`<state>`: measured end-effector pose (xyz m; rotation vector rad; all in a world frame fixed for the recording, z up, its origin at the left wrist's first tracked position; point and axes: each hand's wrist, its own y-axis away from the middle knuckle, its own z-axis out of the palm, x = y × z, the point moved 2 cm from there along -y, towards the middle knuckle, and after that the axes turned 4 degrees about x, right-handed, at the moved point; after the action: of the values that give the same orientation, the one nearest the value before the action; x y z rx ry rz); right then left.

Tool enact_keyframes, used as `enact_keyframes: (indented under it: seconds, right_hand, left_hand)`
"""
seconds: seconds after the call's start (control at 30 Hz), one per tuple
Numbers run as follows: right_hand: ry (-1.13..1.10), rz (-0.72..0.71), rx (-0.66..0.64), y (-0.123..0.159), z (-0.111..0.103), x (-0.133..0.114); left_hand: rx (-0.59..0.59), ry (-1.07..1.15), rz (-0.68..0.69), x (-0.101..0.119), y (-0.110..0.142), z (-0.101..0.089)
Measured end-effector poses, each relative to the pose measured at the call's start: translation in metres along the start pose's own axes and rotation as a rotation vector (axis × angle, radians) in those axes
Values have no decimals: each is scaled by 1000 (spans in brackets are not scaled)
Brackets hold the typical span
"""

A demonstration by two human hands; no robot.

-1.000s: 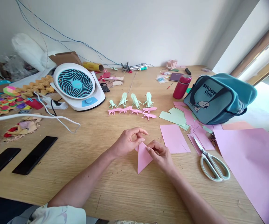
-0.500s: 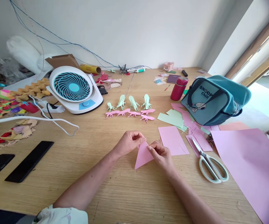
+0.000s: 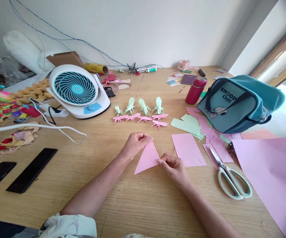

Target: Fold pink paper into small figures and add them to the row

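Observation:
Between my hands is a piece of pink paper folded into a triangle. My left hand pinches its top corner between thumb and fingers. At the lower right corner, the thumb and fingertips of my right hand grip the same sheet. Beyond my hands stand several folded green paper insects, with several smaller pink paper insects in front of them. To the right of my right hand lies a flat pink sheet.
White-handled scissors lie at right beside a large pink sheet. Green paper strips, a red flask and a teal bag are behind. At left are a fan, a white cable and a black phone.
My right hand has slid down the paper's right edge from near the top to the lower corner. The left hand still holds the top, and more of the triangle shows. The view has shifted slightly.

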<state>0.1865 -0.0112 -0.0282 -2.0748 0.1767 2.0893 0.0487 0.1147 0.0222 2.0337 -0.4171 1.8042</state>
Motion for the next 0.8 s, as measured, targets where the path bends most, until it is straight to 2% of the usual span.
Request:
enact_keyframes:
  seconds: [0.1, 0.2, 0.3, 0.5, 0.8]
  right_hand:
    - [5, -9, 18, 0, 0, 0]
    - [-13, -24, 124, -1, -3, 2]
    - [-16, -47, 200, -2, -7, 2]
    - [-47, -32, 115, -2, -8, -1]
    - [-141, 47, 86, 1, -4, -6]
  left_hand:
    - [4, 16, -26, 0, 0, 1]
    - [-58, 10, -50, -2, 3, 5]
    - [-65, -60, 29, -4, 6, 10]
    - [45, -293, 213, 0, 15, 17]
    - [74, -310, 272, 2, 23, 22]
